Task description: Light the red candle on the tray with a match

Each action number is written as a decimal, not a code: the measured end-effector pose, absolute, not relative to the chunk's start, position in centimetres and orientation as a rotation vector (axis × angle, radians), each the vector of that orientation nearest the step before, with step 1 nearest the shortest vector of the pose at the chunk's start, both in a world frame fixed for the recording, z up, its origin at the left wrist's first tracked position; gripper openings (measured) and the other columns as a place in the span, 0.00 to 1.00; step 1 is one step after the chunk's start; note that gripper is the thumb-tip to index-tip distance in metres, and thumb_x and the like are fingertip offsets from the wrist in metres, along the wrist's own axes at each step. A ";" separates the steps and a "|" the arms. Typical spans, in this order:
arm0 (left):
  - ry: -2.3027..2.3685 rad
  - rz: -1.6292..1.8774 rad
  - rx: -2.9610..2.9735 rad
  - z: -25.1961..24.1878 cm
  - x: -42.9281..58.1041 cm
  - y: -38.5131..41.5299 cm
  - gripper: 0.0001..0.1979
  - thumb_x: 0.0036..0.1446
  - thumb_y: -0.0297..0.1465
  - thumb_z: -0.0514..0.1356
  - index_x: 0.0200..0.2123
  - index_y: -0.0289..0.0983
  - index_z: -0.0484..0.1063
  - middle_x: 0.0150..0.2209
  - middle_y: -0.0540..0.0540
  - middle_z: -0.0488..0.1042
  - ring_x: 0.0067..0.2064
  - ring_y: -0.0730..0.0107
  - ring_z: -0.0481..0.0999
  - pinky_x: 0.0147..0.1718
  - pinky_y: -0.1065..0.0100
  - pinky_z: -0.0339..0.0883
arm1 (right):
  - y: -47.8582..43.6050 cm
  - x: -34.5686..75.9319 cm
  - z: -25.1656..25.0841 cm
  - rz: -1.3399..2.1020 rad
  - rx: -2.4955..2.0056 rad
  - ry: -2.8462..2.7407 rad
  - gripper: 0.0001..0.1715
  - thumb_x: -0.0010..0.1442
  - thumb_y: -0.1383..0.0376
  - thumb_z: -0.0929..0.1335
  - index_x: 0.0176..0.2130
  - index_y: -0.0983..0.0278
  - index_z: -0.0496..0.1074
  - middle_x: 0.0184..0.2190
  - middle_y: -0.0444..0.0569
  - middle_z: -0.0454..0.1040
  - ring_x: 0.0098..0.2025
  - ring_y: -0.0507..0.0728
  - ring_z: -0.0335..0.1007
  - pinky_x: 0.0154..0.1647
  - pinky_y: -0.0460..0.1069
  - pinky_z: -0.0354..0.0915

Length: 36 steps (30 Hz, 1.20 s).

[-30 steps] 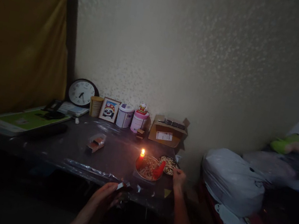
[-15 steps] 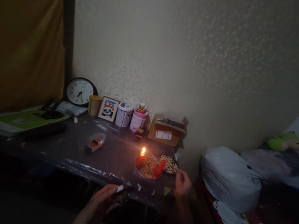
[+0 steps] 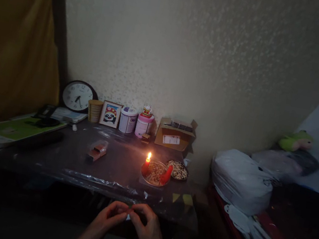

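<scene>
My left hand [image 3: 110,214] and my right hand [image 3: 145,224] meet in front of the table's near edge, fingertips pinched together on a small matchbox [image 3: 128,216]. Only a white bit of it shows; the fingers cover the rest. Beyond them on the table stands a round bowl [image 3: 152,184] of grainy or nut-like bits. A lit red candle [image 3: 145,169] stands upright at its left side. At its right leans a second red candle [image 3: 166,175] without a flame. Behind it, partly hidden, is a dark dish [image 3: 185,178] of pale short sticks.
Left of the bowl lies a clear-wrapped pack [image 3: 97,152]. Along the wall stand a clock [image 3: 77,96], a panda picture [image 3: 110,115], two lidded tins, a figurine [image 3: 147,111] and an open cardboard box [image 3: 171,139]. White bags [image 3: 239,181] lie to the right.
My right hand has left the dish of sticks and come down and left to meet my left hand at the matchbox. The view has shifted slightly.
</scene>
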<state>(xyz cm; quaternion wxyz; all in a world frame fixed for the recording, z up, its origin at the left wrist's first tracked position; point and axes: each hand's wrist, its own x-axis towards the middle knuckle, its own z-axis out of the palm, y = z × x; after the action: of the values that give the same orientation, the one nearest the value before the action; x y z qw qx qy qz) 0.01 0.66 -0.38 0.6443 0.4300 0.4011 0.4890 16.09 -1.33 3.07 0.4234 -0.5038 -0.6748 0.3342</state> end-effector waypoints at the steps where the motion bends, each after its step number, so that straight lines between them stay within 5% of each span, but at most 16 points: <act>1: 0.913 1.098 0.998 -0.4 0.0 0.8 0.16 0.36 0.40 0.70 0.28 0.37 0.76 0.28 0.47 0.78 0.34 0.62 0.74 0.36 0.66 0.64 | -1.3 16.3 3.1 0.844 -1.263 -1.691 0.12 0.56 0.57 0.67 0.36 0.63 0.74 0.35 0.49 0.77 0.40 0.58 0.73 0.42 0.50 0.67; 14: 0.905 1.053 1.087 -0.3 0.0 0.8 0.19 0.32 0.40 0.71 0.28 0.37 0.75 0.30 0.44 0.78 0.37 0.57 0.75 0.40 0.63 0.64 | -1.7 16.9 2.2 0.838 -1.213 -1.772 0.10 0.55 0.62 0.69 0.38 0.63 0.74 0.36 0.48 0.76 0.40 0.57 0.72 0.43 0.49 0.66; 36: 0.959 1.069 1.316 -2.2 -0.8 0.8 0.16 0.43 0.41 0.66 0.34 0.38 0.75 0.35 0.45 0.76 0.40 0.58 0.74 0.40 0.64 0.67 | -1.1 16.6 1.4 0.788 -1.202 -1.862 0.10 0.52 0.67 0.69 0.37 0.62 0.74 0.34 0.46 0.75 0.39 0.56 0.70 0.41 0.48 0.64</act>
<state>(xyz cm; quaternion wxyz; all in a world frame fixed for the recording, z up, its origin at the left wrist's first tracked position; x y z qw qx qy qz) -0.78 0.82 -2.18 0.5619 0.5590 0.4073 0.4538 16.57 -1.06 1.40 0.3848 -0.4717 -0.7307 0.3091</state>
